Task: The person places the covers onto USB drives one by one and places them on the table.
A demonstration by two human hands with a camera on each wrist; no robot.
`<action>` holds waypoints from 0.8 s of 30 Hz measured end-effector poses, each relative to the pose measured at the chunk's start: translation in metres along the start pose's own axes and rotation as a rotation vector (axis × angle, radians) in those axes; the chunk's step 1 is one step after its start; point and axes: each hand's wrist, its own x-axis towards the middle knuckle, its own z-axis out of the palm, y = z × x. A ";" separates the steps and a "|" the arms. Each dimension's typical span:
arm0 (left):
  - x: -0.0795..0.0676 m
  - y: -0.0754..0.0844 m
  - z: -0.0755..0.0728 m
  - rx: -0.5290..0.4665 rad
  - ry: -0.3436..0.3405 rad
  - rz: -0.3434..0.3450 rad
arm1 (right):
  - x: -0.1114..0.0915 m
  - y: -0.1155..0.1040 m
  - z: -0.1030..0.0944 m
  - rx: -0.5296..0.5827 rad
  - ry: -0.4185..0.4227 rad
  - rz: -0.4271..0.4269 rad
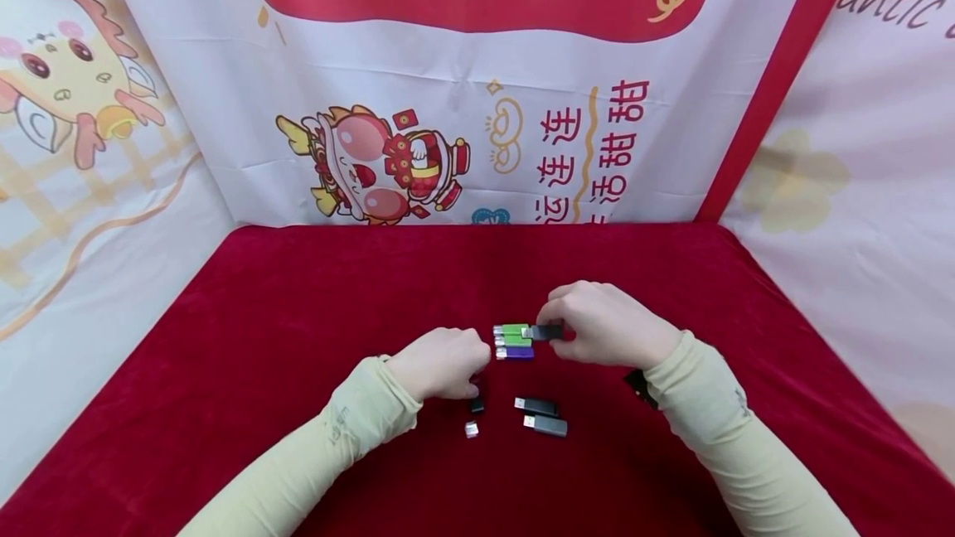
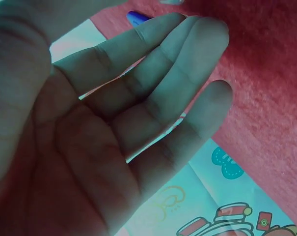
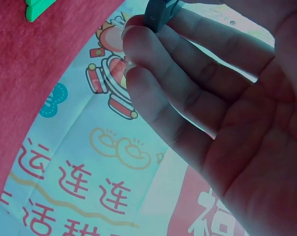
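So the right hand (image 1: pixel 608 326) sits right of centre in the head view, and its fingers are pinching a dark stick (image 1: pixel 550 332) by its body. The silver plug pokes out of the grip toward the left, over the right end of the upper green stick (image 1: pixel 511 329); can't tell if they're actually touching. In the right wrist shot, the dark stick is up at the top edge between the fingertips, partly cut off by the frame.

The left hand (image 1: pixel 440 361) is left of centre, fingers loose and released, just bent a bit. In the left wrist shot they're stretched toward the upper right. Right beside that hand there's a neat little stack of rows: the upper green stick, then the lower green stick (image 1: pixel 516 341), then a purple stick (image 1: pixel 516 353), all with plugs to the left.

Just under the left thumb there's a black piece (image 1: pixel 477 406), partly covered by the hand, with a small silver piece (image 1: pixel 472 430) right below it. Lower centre, a black stick (image 1: pixel 540 408) lies just above a grey stick (image 1: pixel 550 427). Another black thing (image 1: pixel 639 386) is half hidden by the right sleeve (image 1: pixel 697 375). Everything's on the red worktop (image 1: pixel 358 280).
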 end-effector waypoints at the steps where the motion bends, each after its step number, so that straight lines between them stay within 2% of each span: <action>1: 0.000 0.001 0.000 0.010 0.006 0.004 | 0.000 0.000 0.000 0.000 -0.003 0.002; 7: 0.002 0.005 0.003 0.073 0.041 0.031 | 0.000 0.000 0.001 0.005 -0.008 -0.004; 11: 0.004 0.006 0.004 0.085 0.039 0.046 | -0.001 0.000 0.002 0.000 -0.010 0.002; 18: 0.005 0.005 0.007 0.049 0.047 0.068 | -0.001 0.000 0.002 -0.002 -0.011 0.005; 24: 0.005 0.001 0.005 -0.021 0.041 0.047 | 0.000 0.000 0.001 0.000 -0.013 0.001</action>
